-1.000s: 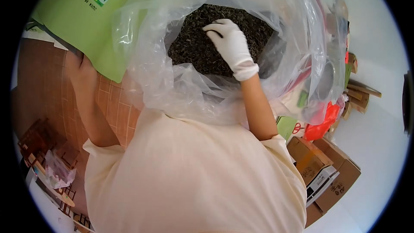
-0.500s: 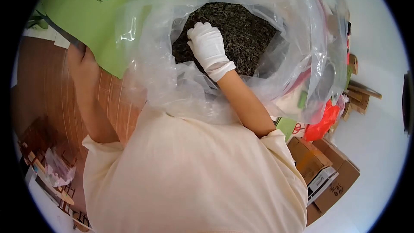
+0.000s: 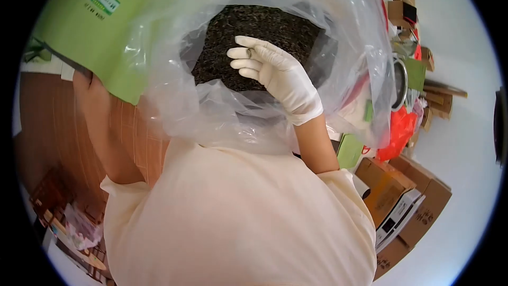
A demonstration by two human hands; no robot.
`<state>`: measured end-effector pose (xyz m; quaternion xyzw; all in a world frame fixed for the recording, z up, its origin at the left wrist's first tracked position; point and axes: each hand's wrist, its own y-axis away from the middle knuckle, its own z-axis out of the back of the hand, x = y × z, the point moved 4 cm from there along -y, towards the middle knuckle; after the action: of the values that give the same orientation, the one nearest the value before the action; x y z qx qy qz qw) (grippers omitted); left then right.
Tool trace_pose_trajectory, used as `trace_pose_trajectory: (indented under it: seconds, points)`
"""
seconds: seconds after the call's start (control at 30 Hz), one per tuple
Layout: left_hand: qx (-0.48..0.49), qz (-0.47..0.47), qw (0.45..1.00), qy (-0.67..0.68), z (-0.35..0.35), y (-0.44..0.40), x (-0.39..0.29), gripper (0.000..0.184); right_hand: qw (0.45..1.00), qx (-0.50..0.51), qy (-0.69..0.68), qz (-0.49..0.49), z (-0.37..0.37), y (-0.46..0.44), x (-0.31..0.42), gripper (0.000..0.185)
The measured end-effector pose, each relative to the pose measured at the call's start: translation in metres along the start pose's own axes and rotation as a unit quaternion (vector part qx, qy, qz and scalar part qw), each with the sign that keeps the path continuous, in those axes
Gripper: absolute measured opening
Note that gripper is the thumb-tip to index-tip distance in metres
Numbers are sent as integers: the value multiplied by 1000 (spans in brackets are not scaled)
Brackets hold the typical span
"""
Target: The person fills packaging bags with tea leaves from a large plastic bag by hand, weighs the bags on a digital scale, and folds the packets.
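Dark, twisted dried tea leaves (image 3: 211, 66) fill a clear plastic bag (image 3: 174, 106), whose mouth is folded wide open. Over them is my right hand (image 3: 280, 74) in a white glove, lifted off the leaves. Its thumb lies against the index finger with a small dark tea leaf (image 3: 250, 53) between them, while the other fingers are loosely bent. My left hand (image 3: 84, 80) is at the lower edge of a green bag (image 3: 116, 42) with a label; its fingers are hidden behind that edge.
Cardboard boxes (image 3: 383, 182) are stacked at right, near a red plastic bag (image 3: 397, 133) and a round metal rim (image 3: 400, 85). Brown wooden flooring (image 3: 58, 122) lies at left. A small plastic bag (image 3: 82, 228) sits at lower left.
My right hand has risen from the tea leaves, turned and uncurled from a closed shape, now with a small leaf at its fingers. The view has shifted slightly. My left arm stays at the green bag.
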<state>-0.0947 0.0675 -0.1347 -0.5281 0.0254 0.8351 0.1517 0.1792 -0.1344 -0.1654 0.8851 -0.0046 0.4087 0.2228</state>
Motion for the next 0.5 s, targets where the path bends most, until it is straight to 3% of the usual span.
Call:
trace_pose_trajectory:
  seconds: [0.07,0.2,0.5]
  points:
    - [-6,5,1000,-24,-1,-3,-3,34,994,38,-105,-2,-5,7,2,41]
    - [14,-1,999,-28,-1,-7,-1,34,986,47,-160,-7,-10,16,5,46]
    - [13,-24,1000,-12,-3,-5,-8,33,993,47,-104,33,-18,40,22,59]
